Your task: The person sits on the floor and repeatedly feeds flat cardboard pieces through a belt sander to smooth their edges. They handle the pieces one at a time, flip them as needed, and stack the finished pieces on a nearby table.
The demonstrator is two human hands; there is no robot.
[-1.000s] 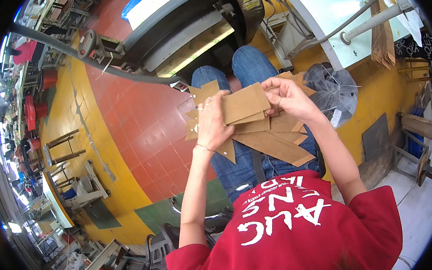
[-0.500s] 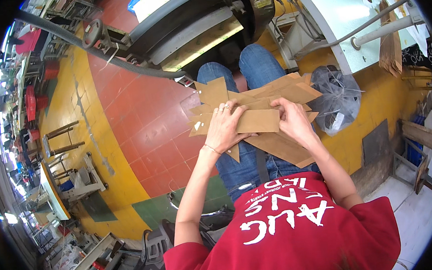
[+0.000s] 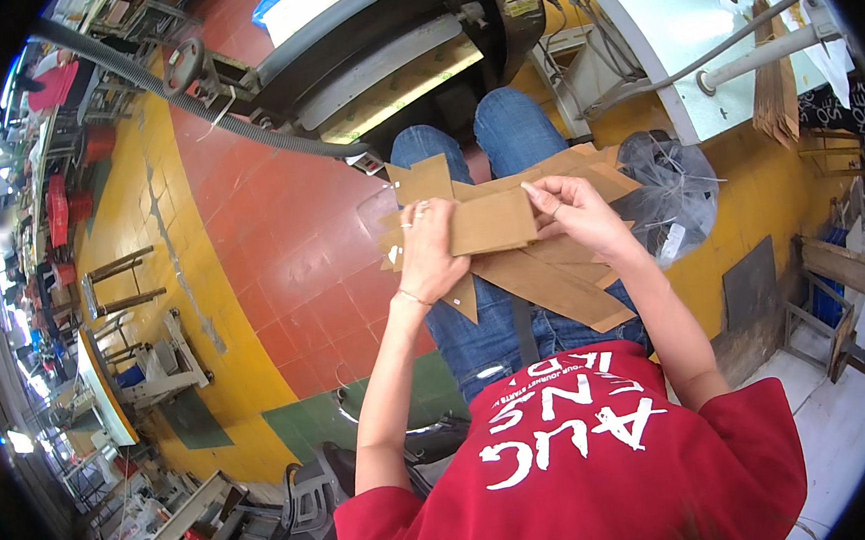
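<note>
Between my two hands is a short stack of brown sheet pieces, like leather or card, raised a little over my lap. My left hand wraps round the stack's left end, a ring on one finger. At the right end, my right hand pinches the upper corner with thumb and fingers. Beneath them, more flat brown pieces with pointed ends lie crisscrossed over my jeans. One such piece sticks up beyond my left hand. Whether the held pieces are joined is not visible.
A dark machine with a pale panel stands beyond my knees. On the right are a white table, hanging brown strips and a clear plastic bag. A grey hose crosses at upper left; a small stool frame stands at left.
The held stack has been lifted and tilted upward. My right hand has moved up to its right corner, and my left hand now wraps its left end instead of lying across it.
</note>
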